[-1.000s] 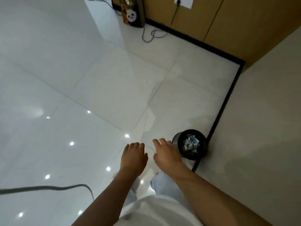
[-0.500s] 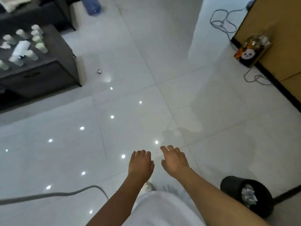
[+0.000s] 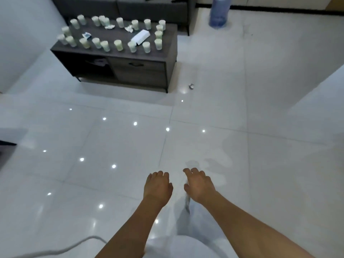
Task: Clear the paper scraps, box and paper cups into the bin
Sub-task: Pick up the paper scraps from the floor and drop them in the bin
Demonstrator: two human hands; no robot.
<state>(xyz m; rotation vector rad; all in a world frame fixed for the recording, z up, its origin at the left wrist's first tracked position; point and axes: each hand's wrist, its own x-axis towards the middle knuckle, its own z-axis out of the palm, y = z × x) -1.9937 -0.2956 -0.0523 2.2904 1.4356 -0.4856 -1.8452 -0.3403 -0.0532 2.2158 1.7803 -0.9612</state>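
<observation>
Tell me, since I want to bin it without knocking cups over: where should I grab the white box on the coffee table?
Probably across its long sides, near the middle, coming from above. The white box lies flat and slanted on the coffee table, long and narrow, so a hand can likely span its width. Paper cups crowd its near end, leaving little room there. Both the left hand and right hand hold nothing.

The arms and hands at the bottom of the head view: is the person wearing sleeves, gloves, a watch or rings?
Nothing shows on either: the left hand and right hand are bare, with no gloves, watch or rings visible, and both forearms are uncovered as far as the frame edge. Below them is pale white clothing.
</observation>
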